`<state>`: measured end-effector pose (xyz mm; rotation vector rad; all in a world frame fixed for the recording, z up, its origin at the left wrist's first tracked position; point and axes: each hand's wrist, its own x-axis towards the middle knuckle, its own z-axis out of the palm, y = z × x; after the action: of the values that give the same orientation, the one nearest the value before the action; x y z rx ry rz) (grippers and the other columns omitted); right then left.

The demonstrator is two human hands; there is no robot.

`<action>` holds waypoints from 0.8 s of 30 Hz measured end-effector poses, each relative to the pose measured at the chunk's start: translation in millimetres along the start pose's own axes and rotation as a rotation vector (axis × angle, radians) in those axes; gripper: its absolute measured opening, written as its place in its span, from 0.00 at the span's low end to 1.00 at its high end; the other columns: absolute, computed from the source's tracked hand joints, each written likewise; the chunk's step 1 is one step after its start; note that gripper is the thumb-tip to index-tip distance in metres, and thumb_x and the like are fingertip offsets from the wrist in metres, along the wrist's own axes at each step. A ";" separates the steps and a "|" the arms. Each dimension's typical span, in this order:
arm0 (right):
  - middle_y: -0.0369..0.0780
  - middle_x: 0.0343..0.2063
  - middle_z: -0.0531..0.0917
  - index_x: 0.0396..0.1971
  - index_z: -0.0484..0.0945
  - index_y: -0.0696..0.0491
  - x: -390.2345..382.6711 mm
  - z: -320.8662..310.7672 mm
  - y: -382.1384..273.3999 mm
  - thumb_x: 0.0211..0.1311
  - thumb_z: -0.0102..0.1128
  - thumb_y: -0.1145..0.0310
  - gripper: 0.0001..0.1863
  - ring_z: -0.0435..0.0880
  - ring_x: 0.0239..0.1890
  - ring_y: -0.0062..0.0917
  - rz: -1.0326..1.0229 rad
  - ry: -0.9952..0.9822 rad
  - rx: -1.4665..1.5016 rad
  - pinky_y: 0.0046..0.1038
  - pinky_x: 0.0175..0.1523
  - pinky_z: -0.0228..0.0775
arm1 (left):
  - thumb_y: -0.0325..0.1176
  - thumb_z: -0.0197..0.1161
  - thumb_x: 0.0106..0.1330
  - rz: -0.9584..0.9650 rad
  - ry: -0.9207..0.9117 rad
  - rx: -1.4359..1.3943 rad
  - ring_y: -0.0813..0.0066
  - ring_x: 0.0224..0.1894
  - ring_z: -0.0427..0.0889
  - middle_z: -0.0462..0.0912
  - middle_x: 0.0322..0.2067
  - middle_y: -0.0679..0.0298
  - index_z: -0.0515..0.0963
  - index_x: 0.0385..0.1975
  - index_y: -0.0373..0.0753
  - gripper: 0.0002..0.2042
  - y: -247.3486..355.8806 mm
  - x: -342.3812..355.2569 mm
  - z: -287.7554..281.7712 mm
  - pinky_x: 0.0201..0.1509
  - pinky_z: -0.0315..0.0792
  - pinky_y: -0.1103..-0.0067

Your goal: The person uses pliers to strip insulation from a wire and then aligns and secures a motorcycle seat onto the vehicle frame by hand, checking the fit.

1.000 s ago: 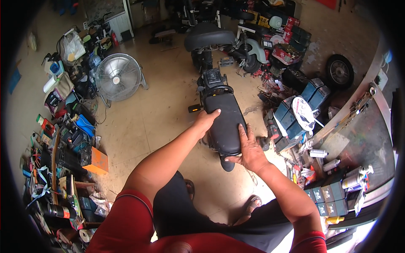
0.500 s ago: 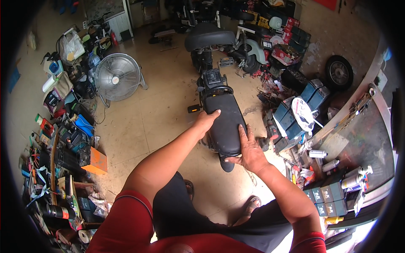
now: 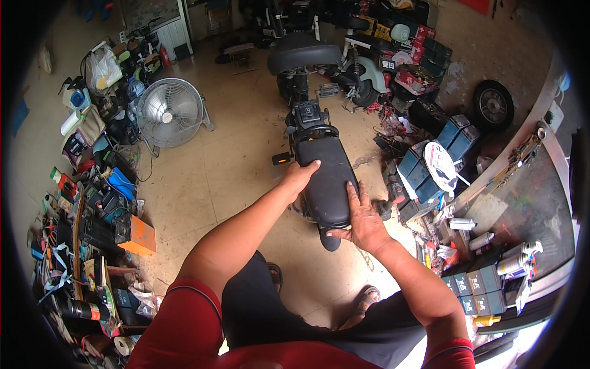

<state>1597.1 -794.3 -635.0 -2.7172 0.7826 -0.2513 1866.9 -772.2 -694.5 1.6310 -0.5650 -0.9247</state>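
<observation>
Seat (image 3: 326, 190) between left hand (image 3: 298, 177), thumb atop, grip unclear, and right hand (image 3: 367, 226), spread against edge.

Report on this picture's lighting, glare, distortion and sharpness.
Head view: black vignetting fills the corners, and the edge of the dark panel at right bows with fisheye distortion; head view: the floor washes out white just right of the right hand, while the far end is dim; head view: the left hand and black seat look fairly sharp, without obvious blur.
</observation>
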 end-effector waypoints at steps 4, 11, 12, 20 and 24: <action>0.68 0.79 0.47 0.84 0.41 0.56 0.0 1.5 2.1 0.41 0.87 0.40 0.78 0.72 0.72 0.63 -0.007 0.011 -0.011 0.43 0.75 0.72 | 0.52 0.69 0.75 -0.004 -0.026 -0.014 0.57 0.62 0.84 0.83 0.62 0.48 0.74 0.68 0.27 0.34 1.9 -1.8 0.2 0.65 0.78 0.63; 0.68 0.79 0.48 0.84 0.42 0.56 0.6 1.4 -0.2 0.41 0.88 0.40 0.78 0.72 0.71 0.63 -0.007 0.010 -0.020 0.42 0.74 0.72 | 0.52 0.69 0.74 -0.004 0.008 0.003 0.56 0.62 0.84 0.83 0.62 0.48 0.74 0.68 0.28 0.34 -4.4 4.6 -1.6 0.64 0.78 0.61; 0.68 0.79 0.48 0.84 0.42 0.56 0.5 1.7 0.8 0.41 0.88 0.40 0.78 0.72 0.71 0.63 -0.008 0.012 -0.025 0.42 0.74 0.72 | 0.52 0.69 0.74 -0.005 0.006 0.002 0.56 0.62 0.84 0.83 0.62 0.48 0.74 0.68 0.28 0.34 -3.4 3.4 -0.5 0.64 0.78 0.61; 0.69 0.79 0.48 0.84 0.42 0.55 -0.5 2.6 3.5 0.40 0.88 0.40 0.78 0.74 0.70 0.63 -0.013 0.025 -0.026 0.43 0.73 0.74 | 0.52 0.70 0.73 0.001 0.013 0.021 0.56 0.62 0.84 0.83 0.61 0.48 0.74 0.67 0.28 0.34 6.5 -7.2 2.2 0.65 0.78 0.60; 0.69 0.78 0.48 0.84 0.42 0.56 -0.9 1.7 1.9 0.41 0.88 0.41 0.78 0.73 0.70 0.64 -0.021 0.033 -0.020 0.43 0.73 0.74 | 0.53 0.70 0.73 -0.008 -0.019 0.004 0.55 0.63 0.84 0.82 0.63 0.47 0.72 0.68 0.28 0.36 9.3 -9.0 -1.0 0.65 0.78 0.61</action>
<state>1595.9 -795.0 -637.4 -2.7479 0.7703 -0.2954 1863.5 -767.2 -683.0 1.6305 -0.5747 -0.9465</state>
